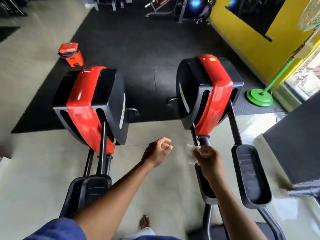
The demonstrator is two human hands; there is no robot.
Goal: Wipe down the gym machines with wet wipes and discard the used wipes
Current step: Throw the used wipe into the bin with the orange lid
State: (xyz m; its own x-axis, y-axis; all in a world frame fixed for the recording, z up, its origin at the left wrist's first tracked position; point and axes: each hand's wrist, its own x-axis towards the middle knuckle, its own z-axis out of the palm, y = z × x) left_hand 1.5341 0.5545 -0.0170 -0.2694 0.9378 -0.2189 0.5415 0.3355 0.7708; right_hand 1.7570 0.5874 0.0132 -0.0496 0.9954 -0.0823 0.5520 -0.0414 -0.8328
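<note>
Two red and black elliptical machines stand side by side, the left machine and the right machine. My right hand holds a crumpled white wet wipe just below the right machine's red housing, beside its black pedal arm. My left hand hangs in the gap between the two machines with its fingers loosely curled and nothing in it. An orange bin with a dark liner stands on the floor behind the left machine.
Black foot pedals stick out toward me from both machines. A green stand with a round base sits at the right by a yellow wall. Black rubber mat lies behind the machines, grey floor underfoot. My foot shows below.
</note>
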